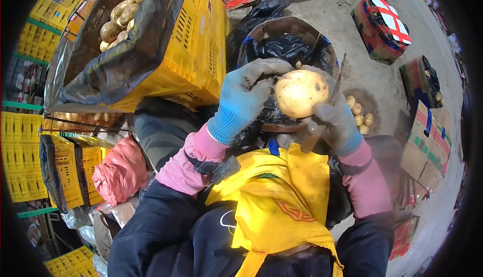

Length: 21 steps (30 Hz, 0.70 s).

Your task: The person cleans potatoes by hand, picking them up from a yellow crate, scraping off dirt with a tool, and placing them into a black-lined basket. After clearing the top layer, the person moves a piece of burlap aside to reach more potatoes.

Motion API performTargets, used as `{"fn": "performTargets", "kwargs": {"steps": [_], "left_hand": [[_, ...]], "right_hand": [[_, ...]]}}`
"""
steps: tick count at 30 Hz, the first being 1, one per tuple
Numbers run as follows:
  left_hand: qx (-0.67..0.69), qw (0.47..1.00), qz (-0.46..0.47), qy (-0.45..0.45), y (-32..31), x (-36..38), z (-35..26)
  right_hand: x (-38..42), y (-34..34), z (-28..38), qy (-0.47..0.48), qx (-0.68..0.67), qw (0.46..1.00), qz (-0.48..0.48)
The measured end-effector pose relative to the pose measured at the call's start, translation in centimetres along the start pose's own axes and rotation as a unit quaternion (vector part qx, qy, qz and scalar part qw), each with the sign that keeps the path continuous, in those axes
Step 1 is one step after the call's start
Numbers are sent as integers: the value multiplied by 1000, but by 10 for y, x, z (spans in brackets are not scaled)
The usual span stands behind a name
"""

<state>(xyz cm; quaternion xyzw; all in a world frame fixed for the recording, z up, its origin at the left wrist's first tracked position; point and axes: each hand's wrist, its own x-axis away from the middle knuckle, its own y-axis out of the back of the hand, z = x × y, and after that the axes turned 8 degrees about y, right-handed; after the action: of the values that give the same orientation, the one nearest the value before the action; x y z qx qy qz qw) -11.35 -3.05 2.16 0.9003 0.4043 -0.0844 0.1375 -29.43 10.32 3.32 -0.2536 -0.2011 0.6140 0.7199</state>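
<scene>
A large pale potato [300, 94] with dark specks is held up between my two gloved hands. My left hand [246, 93], in a grey and blue glove, curls its fingers and thumb at the potato's left and upper edge. The fingertips are partly hidden. My right hand [338, 118] is closed around a knife [340, 78], its narrow dark blade pointing up and its handle below the palm. The right thumb presses the potato's lower right side. Underneath stands a round bin [275, 25] lined with black plastic.
A yellow crate [193, 35] holding potatoes [126, 13] under dark lining stands left. Small potatoes [359, 113] lie in a container at right. Taped cardboard boxes [381, 25] sit on the floor. A pink plastic bag [122, 169] and stacked yellow crates [22, 151] are further left.
</scene>
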Motion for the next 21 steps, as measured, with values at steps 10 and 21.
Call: {"fn": "performTargets", "kwargs": {"steps": [10, 21], "left_hand": [[293, 942, 90, 135, -25, 17, -5], [-68, 964, -102, -235, -30, 18, 8]], "right_hand": [[-5, 10, -10, 199, 243, 949, 22], [-5, -5, -3, 96, 41, 994, 40]]}}
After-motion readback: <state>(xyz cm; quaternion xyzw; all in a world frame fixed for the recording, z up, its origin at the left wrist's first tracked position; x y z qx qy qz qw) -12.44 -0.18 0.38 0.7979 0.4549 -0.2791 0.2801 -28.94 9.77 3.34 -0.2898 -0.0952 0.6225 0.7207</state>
